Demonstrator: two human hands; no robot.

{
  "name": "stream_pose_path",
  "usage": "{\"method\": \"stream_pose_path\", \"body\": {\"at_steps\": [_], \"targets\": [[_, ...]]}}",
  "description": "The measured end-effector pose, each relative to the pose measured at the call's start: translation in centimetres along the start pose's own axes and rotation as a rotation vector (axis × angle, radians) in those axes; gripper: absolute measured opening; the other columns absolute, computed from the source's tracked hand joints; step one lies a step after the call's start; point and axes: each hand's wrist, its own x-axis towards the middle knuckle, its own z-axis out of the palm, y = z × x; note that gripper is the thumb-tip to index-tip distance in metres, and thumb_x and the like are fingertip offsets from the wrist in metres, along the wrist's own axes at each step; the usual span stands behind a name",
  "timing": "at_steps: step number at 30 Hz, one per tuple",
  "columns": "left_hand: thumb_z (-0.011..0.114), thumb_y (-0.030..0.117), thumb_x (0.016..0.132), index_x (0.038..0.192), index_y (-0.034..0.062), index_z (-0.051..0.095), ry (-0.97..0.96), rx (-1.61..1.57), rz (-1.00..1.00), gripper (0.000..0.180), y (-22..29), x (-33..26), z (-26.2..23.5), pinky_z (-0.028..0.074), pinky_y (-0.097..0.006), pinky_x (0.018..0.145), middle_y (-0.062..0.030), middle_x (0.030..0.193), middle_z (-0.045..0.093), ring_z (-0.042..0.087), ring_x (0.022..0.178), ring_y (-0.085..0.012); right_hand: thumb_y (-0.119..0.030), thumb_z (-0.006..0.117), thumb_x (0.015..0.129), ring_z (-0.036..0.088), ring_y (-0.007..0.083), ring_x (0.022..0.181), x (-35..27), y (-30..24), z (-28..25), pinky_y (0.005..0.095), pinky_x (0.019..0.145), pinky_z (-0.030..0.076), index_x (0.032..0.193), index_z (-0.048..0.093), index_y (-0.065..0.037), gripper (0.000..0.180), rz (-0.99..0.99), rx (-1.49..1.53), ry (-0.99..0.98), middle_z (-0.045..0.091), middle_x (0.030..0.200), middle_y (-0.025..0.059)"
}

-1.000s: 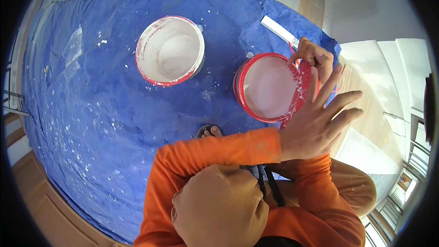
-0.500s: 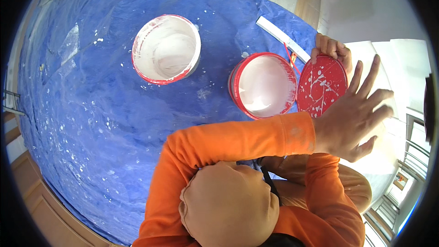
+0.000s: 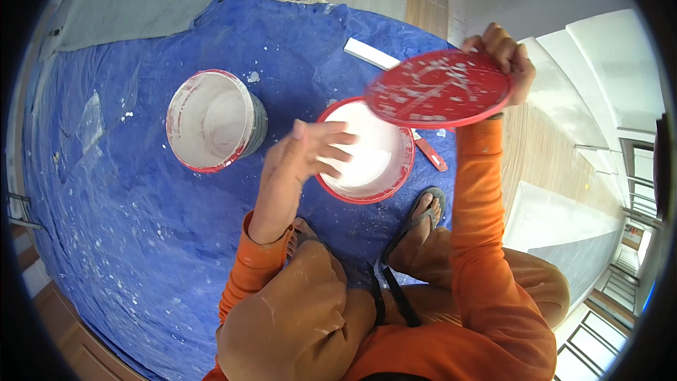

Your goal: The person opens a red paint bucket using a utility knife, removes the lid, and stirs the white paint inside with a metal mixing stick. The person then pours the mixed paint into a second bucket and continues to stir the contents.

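My right hand [image 3: 504, 56] grips the far right rim of a round red lid [image 3: 437, 92] spattered with white, holding it tilted above the ground. The lid overhangs the far right edge of a red-rimmed bucket [image 3: 402, 183] containing a smooth white, paint-like substance. Near that bucket's left rim, my left hand [image 3: 293, 166] is raised with fingers apart, holding nothing. Farther left stands a second bucket [image 3: 211, 120], its inside coated white and its rim smeared red and white. A red-handled tool [image 3: 431, 155] lies right of the filled bucket, partly hidden by the lid.
A blue plastic sheet [image 3: 127, 204] with white splashes covers the floor under the buckets. A long white strip [image 3: 370, 53] lies behind the lid. My sandalled foot [image 3: 427, 208] rests close to the filled bucket. White panels [image 3: 592, 63] lie on the right.
My left hand has swung from the far right back to the left of the filled bucket. My right hand has lifted the lid from beside the bucket and brought it leftward. The view has shifted.
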Motion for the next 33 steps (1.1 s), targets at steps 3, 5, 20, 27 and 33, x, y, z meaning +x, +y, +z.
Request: {"method": "stream_pose_path", "body": {"at_steps": [3, 5, 20, 27, 33], "targets": [[0.029, 0.054, 0.117, 0.152, -0.0031, 0.049, -0.231, -0.452, 0.027, 0.07, 0.1, 1.0, 1.0, 0.06, -0.051, 0.101, -0.0245, 0.154, 0.056, 0.064, 0.133, -0.0377, -0.028, 0.041, 0.106, 0.04, 0.0199, 0.063, -1.1, 1.2, 6.3, 0.0436, 0.061, 0.059, 0.064, 0.039, -0.006, 0.047, -0.244, -0.238, 0.028, 0.035, 0.065, 0.0053], [0.03, 0.051, 0.117, 0.156, -0.0011, 0.044, -0.086, -0.486, 0.069, 0.067, 1.8, 1.5, 2.1, 0.059, -0.054, 0.104, -0.0233, 0.157, 0.054, 0.062, 0.138, -0.0394, -0.023, 0.052, 0.1, 0.044, 0.0228, 0.06, -0.8, 1.0, 9.0, 0.0463, 0.059, 0.058, 0.062, 0.044, 0.0, 0.045, -0.471, -0.342, -0.123, 0.042, 0.062, 0.009], [0.058, 0.028, 0.114, 0.147, 0.0051, 0.056, 0.314, -0.109, 0.185, 0.04, -1.3, 10.2, -6.4, 0.053, -0.046, 0.114, -0.0116, 0.14, 0.066, 0.066, 0.13, -0.0309, -0.004, 0.068, 0.089, 0.064, 0.0362, 0.101, 4.5, -6.6, -0.4, 0.0453, 0.091, 0.054, 0.115, 0.062, -0.005, 0.027, -0.151, -1.217, -1.133, 0.064, 0.11, 0.0149], [0.065, 0.027, 0.111, 0.147, 0.0032, 0.051, 0.472, -0.461, 0.082, 0.045, -8.2, 18.0, -8.7, 0.049, -0.052, 0.119, -0.0186, 0.146, 0.058, 0.055, 0.141, -0.0419, -0.015, 0.07, 0.085, 0.068, 0.0368, 0.1, 1.0, -14.7, -10.0, 0.0512, 0.09, 0.055, 0.114, 0.066, -0.005, 0.031, 0.417, -1.597, -1.554, 0.068, 0.101, 0.0158], [0.068, 0.047, 0.106, 0.166, 0.0019, 0.027, 0.661, -0.335, -0.332, 0.085, -10.1, 15.5, -10.0, 0.033, -0.057, 0.126, -0.0234, 0.167, 0.035, 0.037, 0.154, -0.0452, -0.017, 0.066, 0.089, 0.073, 0.0414, 0.1, -3.0, -12.0, -17.0, 0.0525, 0.09, 0.058, 0.119, 0.068, -0.005, 0.033, 0.659, -1.682, -1.59, 0.074, 0.103, 0.0193]]}}
